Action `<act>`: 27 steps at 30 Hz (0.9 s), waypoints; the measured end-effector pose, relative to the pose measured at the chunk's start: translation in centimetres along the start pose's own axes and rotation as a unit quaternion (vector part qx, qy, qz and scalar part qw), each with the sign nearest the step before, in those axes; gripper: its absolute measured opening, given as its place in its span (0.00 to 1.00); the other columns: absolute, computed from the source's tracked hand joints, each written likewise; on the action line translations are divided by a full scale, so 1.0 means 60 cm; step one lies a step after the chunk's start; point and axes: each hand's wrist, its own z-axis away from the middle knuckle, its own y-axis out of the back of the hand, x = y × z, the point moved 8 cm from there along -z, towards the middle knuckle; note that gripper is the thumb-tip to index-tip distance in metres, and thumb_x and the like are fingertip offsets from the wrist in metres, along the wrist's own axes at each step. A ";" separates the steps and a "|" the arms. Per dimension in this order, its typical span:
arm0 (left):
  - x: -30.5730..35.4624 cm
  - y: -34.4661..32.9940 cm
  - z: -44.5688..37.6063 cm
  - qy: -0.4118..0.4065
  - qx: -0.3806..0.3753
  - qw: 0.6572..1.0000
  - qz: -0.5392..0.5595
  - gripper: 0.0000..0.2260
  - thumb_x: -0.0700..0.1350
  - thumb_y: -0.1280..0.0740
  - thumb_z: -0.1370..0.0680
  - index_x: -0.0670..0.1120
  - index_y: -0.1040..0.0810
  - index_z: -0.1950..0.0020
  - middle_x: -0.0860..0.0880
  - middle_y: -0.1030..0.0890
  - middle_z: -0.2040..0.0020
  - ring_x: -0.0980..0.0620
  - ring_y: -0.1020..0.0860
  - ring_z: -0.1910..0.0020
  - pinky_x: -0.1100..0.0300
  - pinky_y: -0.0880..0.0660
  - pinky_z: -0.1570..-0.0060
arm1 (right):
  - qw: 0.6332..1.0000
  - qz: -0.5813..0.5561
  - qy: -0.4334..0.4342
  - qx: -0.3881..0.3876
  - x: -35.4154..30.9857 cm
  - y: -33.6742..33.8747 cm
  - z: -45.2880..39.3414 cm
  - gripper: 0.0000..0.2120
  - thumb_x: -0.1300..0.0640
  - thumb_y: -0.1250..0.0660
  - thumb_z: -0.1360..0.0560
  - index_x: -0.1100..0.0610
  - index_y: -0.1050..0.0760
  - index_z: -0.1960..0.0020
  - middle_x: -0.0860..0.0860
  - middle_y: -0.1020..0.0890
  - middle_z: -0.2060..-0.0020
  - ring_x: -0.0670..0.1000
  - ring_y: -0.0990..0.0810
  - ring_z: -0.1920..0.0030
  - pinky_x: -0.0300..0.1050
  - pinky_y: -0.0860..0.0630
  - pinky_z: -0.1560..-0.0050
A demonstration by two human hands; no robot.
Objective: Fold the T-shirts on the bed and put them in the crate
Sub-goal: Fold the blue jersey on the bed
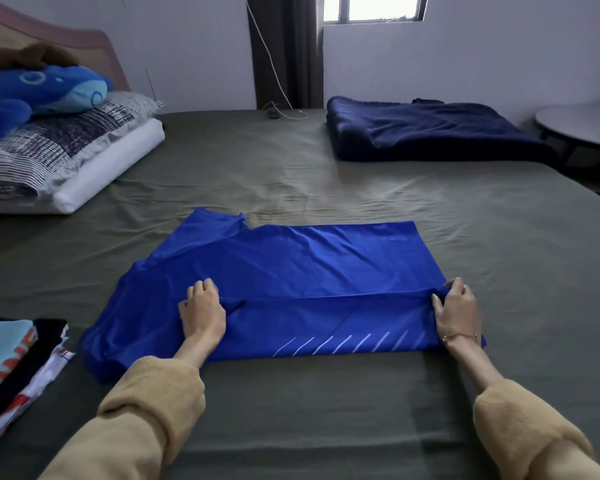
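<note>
A bright blue T-shirt (291,265) lies spread sideways on the olive-green bed (291,410), its near long side folded over toward the middle, with white slanted stripes showing on the folded strip. My left hand (203,311) pinches the folded edge near the shirt's left part. My right hand (456,311) pinches the same edge at the shirt's right end. A sleeve sticks out at the far left corner of the shirt. No crate is in view.
A pile of other shirts (11,362), light blue, black and white with red print, lies at the left edge. Pillows (59,150) with a blue plush toy (39,91) sit far left. A folded navy blanket (426,129) lies far right, next to a round table (582,126).
</note>
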 end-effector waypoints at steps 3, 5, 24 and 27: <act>0.039 -0.012 0.033 -0.079 0.012 0.996 -0.041 0.16 0.36 0.39 0.23 0.43 0.30 0.35 0.46 0.27 0.37 0.47 0.31 0.35 0.44 0.43 0.30 | 0.993 0.078 0.086 0.028 -0.030 -0.006 0.031 0.20 0.60 0.31 0.28 0.64 0.30 0.38 0.61 0.27 0.39 0.61 0.28 0.38 0.60 0.33 0.41; 0.075 -0.035 0.065 -0.162 -0.044 0.985 -0.041 0.20 0.45 0.44 0.20 0.44 0.36 0.27 0.47 0.35 0.27 0.50 0.40 0.26 0.44 0.51 0.27 | 0.977 0.100 0.184 0.037 -0.067 -0.011 0.062 0.23 0.61 0.31 0.30 0.61 0.29 0.36 0.59 0.29 0.34 0.58 0.29 0.33 0.64 0.39 0.35; 0.061 -0.050 0.147 -0.208 -0.219 0.949 -0.094 0.37 0.28 0.45 0.24 0.48 0.62 0.22 0.50 0.61 0.22 0.50 0.60 0.23 0.51 0.55 0.25 | 0.886 0.274 0.208 -0.312 -0.030 -0.064 0.127 0.42 0.73 0.44 0.25 0.51 0.67 0.24 0.49 0.63 0.24 0.55 0.62 0.24 0.63 0.53 0.28; 0.060 -0.051 0.155 -0.202 -0.232 0.946 -0.101 0.38 0.27 0.46 0.24 0.48 0.64 0.23 0.50 0.62 0.22 0.50 0.61 0.23 0.50 0.54 0.25 | 0.880 0.292 0.189 -0.322 -0.022 -0.056 0.134 0.44 0.72 0.41 0.25 0.48 0.67 0.24 0.47 0.63 0.24 0.55 0.61 0.24 0.66 0.52 0.30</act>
